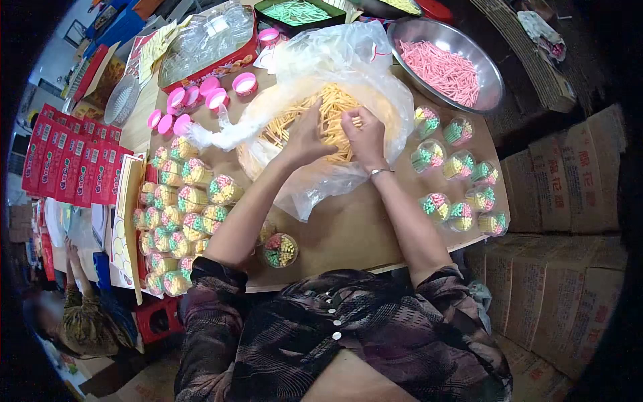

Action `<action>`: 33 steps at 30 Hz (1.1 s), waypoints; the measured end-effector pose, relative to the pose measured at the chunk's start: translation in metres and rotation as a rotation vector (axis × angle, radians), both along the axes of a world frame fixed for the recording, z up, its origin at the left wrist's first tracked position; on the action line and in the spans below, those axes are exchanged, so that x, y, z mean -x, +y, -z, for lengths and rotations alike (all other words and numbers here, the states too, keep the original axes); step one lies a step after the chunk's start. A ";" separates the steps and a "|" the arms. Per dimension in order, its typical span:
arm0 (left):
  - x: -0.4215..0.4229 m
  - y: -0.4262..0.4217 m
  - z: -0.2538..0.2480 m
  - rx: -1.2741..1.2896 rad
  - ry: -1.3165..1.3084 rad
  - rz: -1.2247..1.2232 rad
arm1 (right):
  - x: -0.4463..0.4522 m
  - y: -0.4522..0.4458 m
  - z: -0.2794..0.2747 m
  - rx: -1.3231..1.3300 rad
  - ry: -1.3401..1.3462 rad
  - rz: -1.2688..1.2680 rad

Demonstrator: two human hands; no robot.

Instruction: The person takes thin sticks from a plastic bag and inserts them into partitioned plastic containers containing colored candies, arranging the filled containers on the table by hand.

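A clear plastic bag [301,194] lies opened out on the table, full of thin yellow sticks [338,107]. Over the heap my left hand [307,139] is open, thumb and fingers apart, touching or just above the sticks. Beside it, my right hand [367,139] is closed, with yellow stick ends showing at its fingers. One clear cup [280,250] packed with pink, green and yellow sticks stands near my left forearm. Several similar filled cups [194,201] are grouped at the left, and more filled cups [429,155] stand at the right.
A steel bowl [492,74] of pink sticks sits at the back right. Behind are a tray [295,28] of green sticks, pink lids [244,83] and a red box [201,79] of clear cups. Cartons [562,181] are stacked right; another person [90,321] is at left.
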State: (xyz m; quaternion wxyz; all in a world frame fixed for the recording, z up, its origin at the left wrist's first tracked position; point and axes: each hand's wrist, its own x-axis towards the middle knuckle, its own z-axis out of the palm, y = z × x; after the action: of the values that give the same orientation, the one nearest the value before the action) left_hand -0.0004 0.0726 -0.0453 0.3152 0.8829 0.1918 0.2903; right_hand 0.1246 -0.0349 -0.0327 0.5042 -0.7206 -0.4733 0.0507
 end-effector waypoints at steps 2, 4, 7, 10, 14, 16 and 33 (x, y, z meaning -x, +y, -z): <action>0.008 0.006 0.006 -0.374 0.065 -0.023 | -0.001 -0.002 0.004 -0.118 -0.310 0.035; 0.014 0.000 0.005 -0.318 0.123 -0.037 | -0.001 -0.001 0.007 -0.066 -0.345 0.016; 0.019 -0.010 -0.018 -0.165 0.280 -0.076 | -0.003 0.002 0.009 0.073 -0.465 -0.031; 0.016 -0.014 -0.041 0.223 0.042 -0.131 | -0.001 0.002 -0.008 -0.028 -0.064 0.017; -0.003 -0.039 -0.047 0.569 -0.247 -0.219 | 0.011 -0.002 -0.024 -0.142 0.406 0.064; -0.019 -0.061 -0.047 0.489 -0.341 -0.317 | 0.024 -0.001 -0.029 -0.188 0.535 0.043; -0.039 -0.054 -0.048 0.547 -0.475 -0.411 | 0.027 0.002 -0.030 -0.226 0.499 -0.003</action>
State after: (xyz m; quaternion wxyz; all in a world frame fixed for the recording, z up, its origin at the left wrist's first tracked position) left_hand 0.0385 0.0185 0.0029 0.5090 0.6185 0.3561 0.4813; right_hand 0.0975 -0.0329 -0.0029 0.6823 -0.6243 -0.3381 0.1744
